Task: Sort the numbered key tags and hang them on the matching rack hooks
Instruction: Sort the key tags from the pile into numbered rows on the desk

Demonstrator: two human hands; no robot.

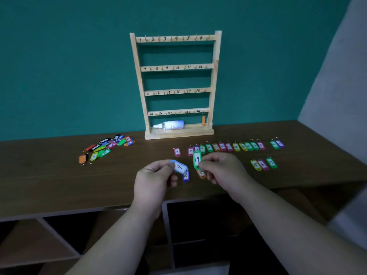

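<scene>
A wooden rack [215, 62] with four numbered hook bars stands against the green wall; one orange tag [203, 120] hangs at its bottom right. My left hand [154, 179] pinches a blue tag [179, 167] marked 9, and a purple tag [185, 177] dangles under it. My right hand [222, 168] holds a green tag [197, 160] marked 19 upright, with an orange tag [201, 173] below it. A row of sorted tags [228, 146] lies on the desk behind my hands, starting with a pink 3 [177, 152].
An unsorted pile of tags [108, 146] lies at the left of the brown desk [49, 175]. Three tags [263, 164] sit apart at the right, two more [277, 144] further back. A white bottle [171, 125] lies on the rack's base. Open shelves are below the desk edge.
</scene>
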